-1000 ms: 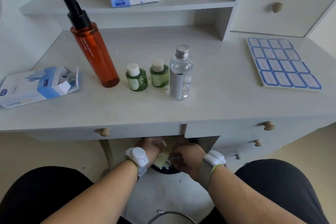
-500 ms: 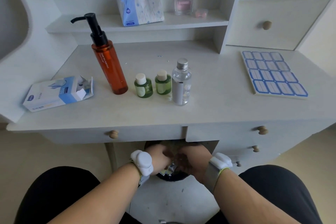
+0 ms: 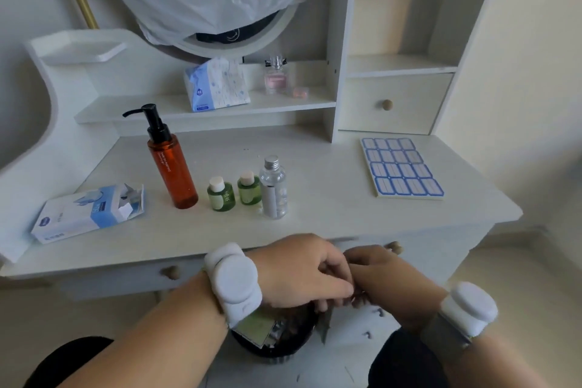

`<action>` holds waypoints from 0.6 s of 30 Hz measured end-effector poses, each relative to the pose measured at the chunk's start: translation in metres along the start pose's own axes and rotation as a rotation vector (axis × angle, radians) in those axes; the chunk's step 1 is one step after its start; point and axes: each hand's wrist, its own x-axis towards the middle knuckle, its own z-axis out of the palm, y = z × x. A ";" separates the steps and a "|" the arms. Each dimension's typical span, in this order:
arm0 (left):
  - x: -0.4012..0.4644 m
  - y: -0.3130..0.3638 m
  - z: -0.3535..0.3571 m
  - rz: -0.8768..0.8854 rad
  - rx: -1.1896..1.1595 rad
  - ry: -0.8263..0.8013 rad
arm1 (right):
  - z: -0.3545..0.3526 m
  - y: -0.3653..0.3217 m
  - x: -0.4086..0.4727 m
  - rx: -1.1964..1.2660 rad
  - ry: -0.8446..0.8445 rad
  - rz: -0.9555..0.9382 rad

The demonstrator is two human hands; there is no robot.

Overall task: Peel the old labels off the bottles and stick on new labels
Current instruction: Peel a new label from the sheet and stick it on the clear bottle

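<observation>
Both hands are close together over the black bin (image 3: 277, 346) near the desk (image 3: 330, 217) edge, left hand (image 3: 302, 271) w/ fingers curled, right hand (image 3: 374, 277) touching it; can't tell what they pinch. Sticky bits could cling to fingers & miss the bin. Bottles (image 3: 248, 189) stand mid-desk: orange pump, 2 small green, 1 clear w/ white label. New labels sheet (image 3: 401, 168) lies far right.

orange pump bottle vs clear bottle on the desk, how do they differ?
The orange bottle is taller, amber-tinted, with a black pump; the clear bottle is shorter, see-through, with a silver screw cap. The clear bottle carries a pale label strip; the orange bottle has printed text. Both stand upright on the desk.
</observation>
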 end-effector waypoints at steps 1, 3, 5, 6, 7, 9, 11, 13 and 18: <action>0.002 0.011 -0.006 0.043 -0.054 0.054 | -0.014 -0.009 -0.011 0.012 0.004 -0.046; 0.012 0.025 -0.017 0.089 -0.151 0.211 | -0.042 -0.023 -0.025 0.064 0.110 -0.143; 0.033 0.032 -0.025 0.082 -0.223 0.394 | -0.067 -0.031 -0.023 0.045 0.374 -0.253; 0.044 0.034 -0.028 0.061 -0.255 0.465 | -0.078 -0.034 -0.017 -0.021 0.541 -0.297; 0.055 0.036 -0.030 0.038 -0.291 0.508 | -0.087 -0.035 -0.007 -0.115 0.692 -0.321; 0.077 0.040 -0.034 0.000 -0.338 0.531 | -0.099 -0.032 0.015 -0.342 0.830 -0.291; 0.096 0.042 -0.036 -0.041 -0.349 0.526 | -0.104 -0.021 0.039 -0.529 0.782 -0.219; 0.112 0.045 -0.038 -0.077 -0.384 0.524 | -0.102 -0.012 0.054 -0.600 0.706 -0.158; 0.138 0.046 -0.042 -0.137 -0.504 0.574 | -0.088 0.004 0.064 -0.662 0.803 -0.187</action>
